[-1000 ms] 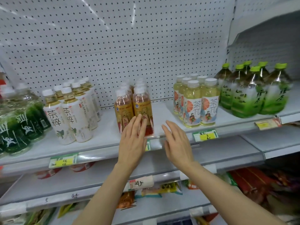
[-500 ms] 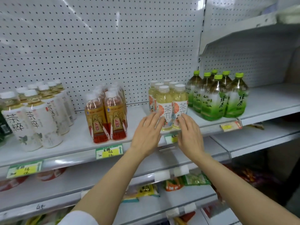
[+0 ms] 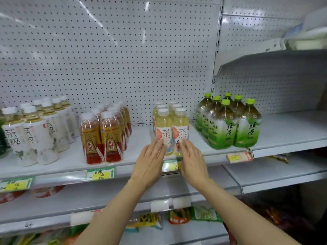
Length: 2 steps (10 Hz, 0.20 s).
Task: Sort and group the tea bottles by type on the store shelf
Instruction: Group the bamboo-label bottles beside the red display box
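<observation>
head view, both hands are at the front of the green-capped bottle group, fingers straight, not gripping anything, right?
Not quite. In the head view the left hand and right hand are at the front of the white-capped pale yellow bottles, not the green-capped bottles, which stand apart to their right. The fingers are straight and grip nothing.

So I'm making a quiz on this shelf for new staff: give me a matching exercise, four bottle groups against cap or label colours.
Things:
1. Bottles at the fingertips
2. Rightmost bottles
3. Bottles with a red-based label
4. Tall bottles left of those

Colours:
A. Green caps
B. White label, black characters, grey leaves
C. Amber tea, white caps
D. Pale yellow tea, orange fruit slice on label

Pairs: 1-D, 2-A, 3-C, 4-B
</observation>
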{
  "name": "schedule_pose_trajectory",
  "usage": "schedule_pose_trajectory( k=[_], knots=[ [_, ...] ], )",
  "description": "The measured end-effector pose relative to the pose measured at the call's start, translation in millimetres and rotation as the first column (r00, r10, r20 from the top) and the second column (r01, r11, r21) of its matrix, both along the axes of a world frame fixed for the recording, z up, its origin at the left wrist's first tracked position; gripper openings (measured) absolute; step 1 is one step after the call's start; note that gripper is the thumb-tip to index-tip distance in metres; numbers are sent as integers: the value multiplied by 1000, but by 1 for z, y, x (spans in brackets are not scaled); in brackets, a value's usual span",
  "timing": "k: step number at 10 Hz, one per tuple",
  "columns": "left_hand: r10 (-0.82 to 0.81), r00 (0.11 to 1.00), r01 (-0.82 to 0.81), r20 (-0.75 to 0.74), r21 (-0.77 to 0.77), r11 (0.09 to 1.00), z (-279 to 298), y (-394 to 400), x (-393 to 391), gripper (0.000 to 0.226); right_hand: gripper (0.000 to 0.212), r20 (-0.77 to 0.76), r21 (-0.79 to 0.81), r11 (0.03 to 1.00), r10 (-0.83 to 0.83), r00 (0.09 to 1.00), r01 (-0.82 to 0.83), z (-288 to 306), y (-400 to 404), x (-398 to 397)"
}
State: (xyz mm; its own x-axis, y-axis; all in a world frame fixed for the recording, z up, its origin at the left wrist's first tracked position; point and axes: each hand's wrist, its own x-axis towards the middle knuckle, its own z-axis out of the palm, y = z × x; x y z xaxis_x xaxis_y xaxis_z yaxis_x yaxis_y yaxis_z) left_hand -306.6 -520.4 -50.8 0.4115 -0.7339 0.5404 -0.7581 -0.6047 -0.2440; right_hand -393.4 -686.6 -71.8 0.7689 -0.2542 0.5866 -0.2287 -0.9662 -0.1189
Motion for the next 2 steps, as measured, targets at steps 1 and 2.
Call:
schedule_pose_trajectory(
  k=[1,2],
  knots=[
    [-45,999,45,11,-98,994,-36,36,-18,66,74,102,36,997,58,993,-62,-13,9,-17],
    [-17,995,1,-97,-166,986,-99,88,-61,55,60,207,180,974,98,974,-136,-27,19,-56]
  ],
)
